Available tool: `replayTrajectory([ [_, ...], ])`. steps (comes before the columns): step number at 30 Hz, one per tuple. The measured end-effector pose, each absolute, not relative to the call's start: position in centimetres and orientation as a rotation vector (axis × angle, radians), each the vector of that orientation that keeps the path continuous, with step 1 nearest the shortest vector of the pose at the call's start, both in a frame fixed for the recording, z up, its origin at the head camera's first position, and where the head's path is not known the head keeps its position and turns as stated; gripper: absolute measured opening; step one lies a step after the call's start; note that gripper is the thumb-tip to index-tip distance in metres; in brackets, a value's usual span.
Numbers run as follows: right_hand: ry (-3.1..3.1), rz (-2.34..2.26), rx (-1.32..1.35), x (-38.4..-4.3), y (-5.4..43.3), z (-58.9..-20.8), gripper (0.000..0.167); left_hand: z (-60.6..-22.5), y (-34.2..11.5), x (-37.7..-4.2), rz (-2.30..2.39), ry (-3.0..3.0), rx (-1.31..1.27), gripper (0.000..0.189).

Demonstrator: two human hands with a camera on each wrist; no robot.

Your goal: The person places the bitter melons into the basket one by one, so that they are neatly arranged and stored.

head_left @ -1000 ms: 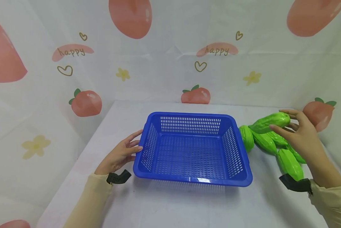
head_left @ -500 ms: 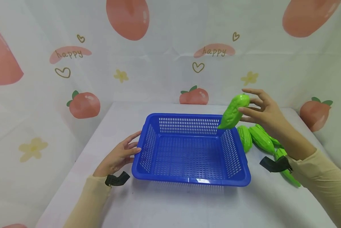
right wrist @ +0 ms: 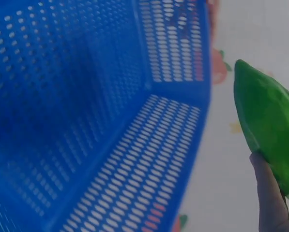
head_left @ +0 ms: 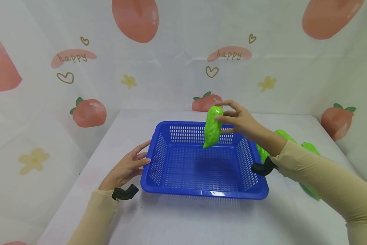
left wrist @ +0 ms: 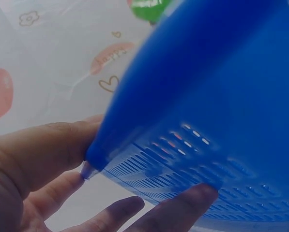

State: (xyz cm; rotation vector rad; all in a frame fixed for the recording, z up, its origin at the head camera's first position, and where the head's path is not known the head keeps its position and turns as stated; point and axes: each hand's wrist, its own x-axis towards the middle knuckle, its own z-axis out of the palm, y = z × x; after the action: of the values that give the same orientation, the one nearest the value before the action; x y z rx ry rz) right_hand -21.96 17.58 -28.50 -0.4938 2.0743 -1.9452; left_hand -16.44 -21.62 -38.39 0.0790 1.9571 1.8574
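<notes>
A bumpy green bitter melon (head_left: 213,127) hangs tip down over the back half of a blue plastic basket (head_left: 177,191). My right hand (head_left: 243,120) pinches its upper end between thumb and fingers. In the right wrist view the bitter melon (right wrist: 265,116) is at the right edge, with one digit (right wrist: 270,193) against it. My left hand (head_left: 125,168) grips the basket's left rim. The left wrist view has the thumb (left wrist: 52,150) at the rim and the other fingers below, along the slotted outer wall. No other thing lies inside the basket.
More green bitter melons (head_left: 310,148) lie on the white table (head_left: 183,221) right of the basket, partly hidden behind the right forearm. A white fabric backdrop (head_left: 171,75) with fruit prints rises behind the table.
My right hand has carried the bitter melon leftward from the pile to above the basket, and the melon has turned tip down. The left hand stays on the rim.
</notes>
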Motion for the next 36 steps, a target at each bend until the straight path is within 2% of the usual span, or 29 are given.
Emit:
replayTrajectory([
  [6,2.034,-1.881,-0.363,-22.7,14.2,-30.9,0.051,-38.3,-21.7,-16.4,1.865,1.949,0.080,0.079],
  [19,1.968,-1.770,-0.066,-23.5,8.1,-37.4,0.050,-38.4,-21.9,-16.5,1.877,1.914,0.092,0.078],
  [36,1.893,-1.789,-0.091,-24.4,4.4,-39.4,0.052,-38.3,-21.7,-16.5,1.870,1.935,0.102,0.078],
])
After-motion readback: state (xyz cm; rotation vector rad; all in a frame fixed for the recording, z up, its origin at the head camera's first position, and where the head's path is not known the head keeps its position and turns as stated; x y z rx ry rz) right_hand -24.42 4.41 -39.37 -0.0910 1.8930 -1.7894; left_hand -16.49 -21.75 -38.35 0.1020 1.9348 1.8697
